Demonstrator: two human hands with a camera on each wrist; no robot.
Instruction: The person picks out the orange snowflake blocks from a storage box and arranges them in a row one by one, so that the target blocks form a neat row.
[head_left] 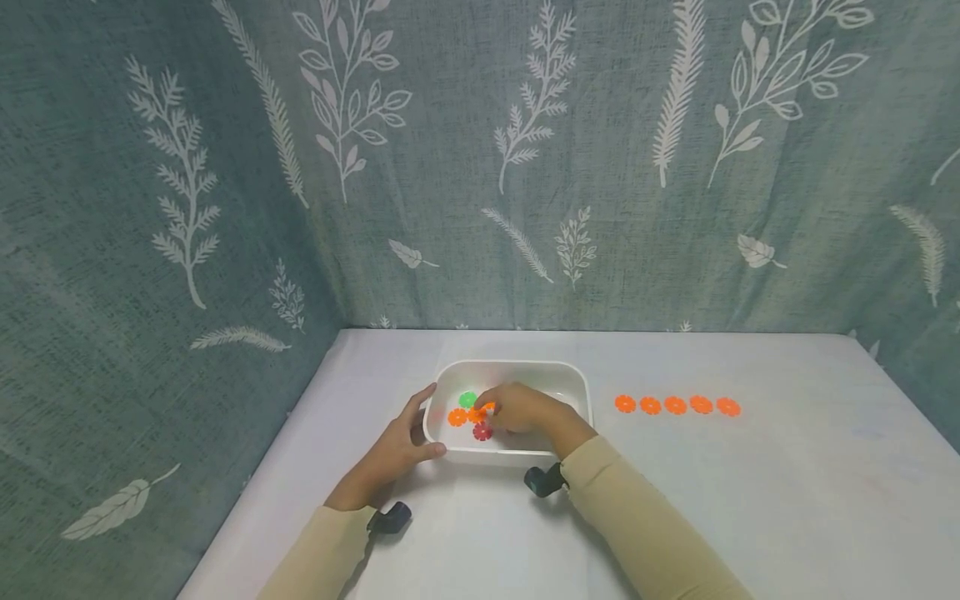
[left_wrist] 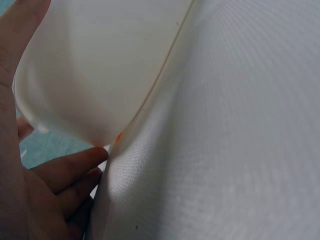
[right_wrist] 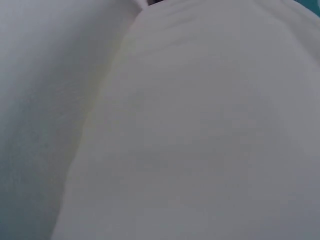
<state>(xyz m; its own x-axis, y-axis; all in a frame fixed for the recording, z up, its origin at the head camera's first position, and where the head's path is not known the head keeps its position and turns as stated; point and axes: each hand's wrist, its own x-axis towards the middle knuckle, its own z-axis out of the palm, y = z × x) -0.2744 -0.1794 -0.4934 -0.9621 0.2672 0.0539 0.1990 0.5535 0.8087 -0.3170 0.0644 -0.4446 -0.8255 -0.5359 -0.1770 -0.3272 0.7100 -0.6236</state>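
Note:
A white tray [head_left: 517, 457] holds a few small notched plastic discs: a green disc [head_left: 468, 399], a red disc [head_left: 482, 432] and several orange ones, including an orange disc [head_left: 457, 417] at the left. My left hand [head_left: 396, 442] holds the tray's left end, thumb at the near corner and fingers along the side. The left wrist view shows fingers [left_wrist: 70, 170] against the tray wall [left_wrist: 100, 70]. Inside the tray, my right hand [head_left: 517, 407] reaches down with curled fingers, pinching an orange disc that the fingers partly hide. Only the tray's outer wall [right_wrist: 190, 125] fills the right wrist view.
To the right of the tray, several orange discs [head_left: 676, 405] lie in a row on the white-covered table [head_left: 787, 492]. A green leaf-patterned curtain [head_left: 465, 167] hangs behind the table and along its left side.

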